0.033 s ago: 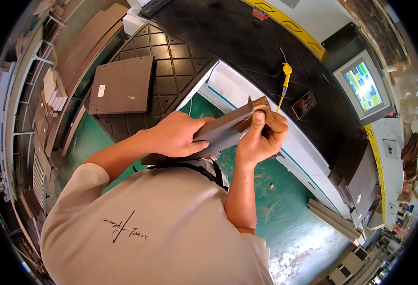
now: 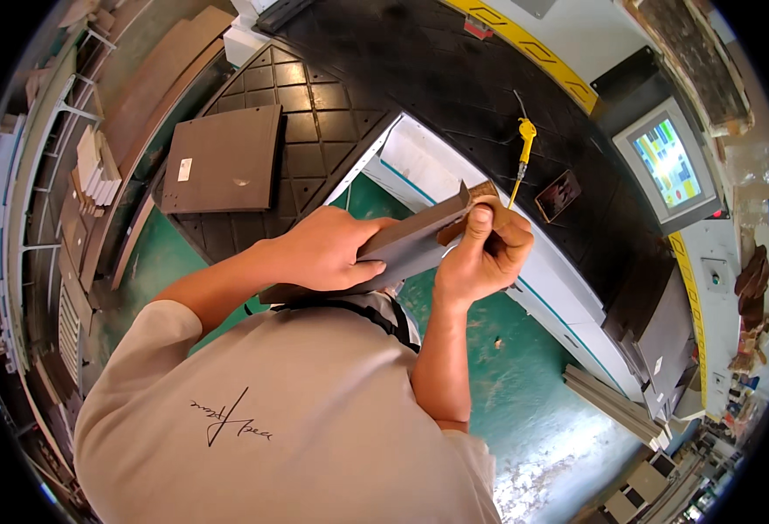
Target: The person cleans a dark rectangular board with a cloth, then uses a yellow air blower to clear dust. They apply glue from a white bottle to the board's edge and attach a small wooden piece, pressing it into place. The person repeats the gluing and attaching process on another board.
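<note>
A narrow grey-brown board (image 2: 415,253) is held slantwise in front of my body, its far end up and to the right. My left hand (image 2: 323,251) grips it along its middle, thumb on one side and fingers on the other. At the far end my right hand (image 2: 487,253) is closed, thumb pressed against bent fingers, pinching a thin brown piece (image 2: 451,231) against the board's end. What kind of piece it is I cannot make out. A thin dark flap (image 2: 464,194) sticks up beside it. The board's near end is partly hidden by my left forearm.
A brown panel (image 2: 223,166) lies on the black ribbed table (image 2: 301,105) at left. A yellow air gun (image 2: 527,135) and a dark phone-like rectangle (image 2: 559,194) lie on the black bed. A touchscreen (image 2: 668,162) stands at right, above stacked panels (image 2: 666,345). Long boards (image 2: 616,406) rest near the green floor.
Hardly anything differs. The view has shifted very slightly; both hands keep the same grip on the board and the brown piece.
</note>
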### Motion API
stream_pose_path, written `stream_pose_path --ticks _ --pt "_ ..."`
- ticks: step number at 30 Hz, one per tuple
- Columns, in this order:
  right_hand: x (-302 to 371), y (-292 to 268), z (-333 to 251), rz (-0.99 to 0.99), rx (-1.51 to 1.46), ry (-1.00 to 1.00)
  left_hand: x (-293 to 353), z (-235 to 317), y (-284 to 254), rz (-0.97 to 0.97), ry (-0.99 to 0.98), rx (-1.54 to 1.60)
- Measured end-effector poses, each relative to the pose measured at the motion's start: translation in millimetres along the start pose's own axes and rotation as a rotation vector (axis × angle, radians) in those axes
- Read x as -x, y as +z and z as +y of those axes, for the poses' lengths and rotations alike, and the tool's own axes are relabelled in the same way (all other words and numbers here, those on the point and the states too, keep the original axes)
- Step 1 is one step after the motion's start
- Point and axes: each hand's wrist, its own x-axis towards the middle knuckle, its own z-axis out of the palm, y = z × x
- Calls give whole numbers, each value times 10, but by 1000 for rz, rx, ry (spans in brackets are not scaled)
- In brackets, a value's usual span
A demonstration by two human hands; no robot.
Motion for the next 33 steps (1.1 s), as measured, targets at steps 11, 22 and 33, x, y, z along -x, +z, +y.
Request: stream_pose_path --ticks 11,22,33 --pt "-763 104 -179 157 -259 377 -196 -287 -458 38 72 -37" --pt "-1121 -433 -682 -533 167 3 -352 -662 -1040 332 487 -519" --pt "-763 354 -642 -1247 346 -151 -334 -771 -1335 316 536 -684"
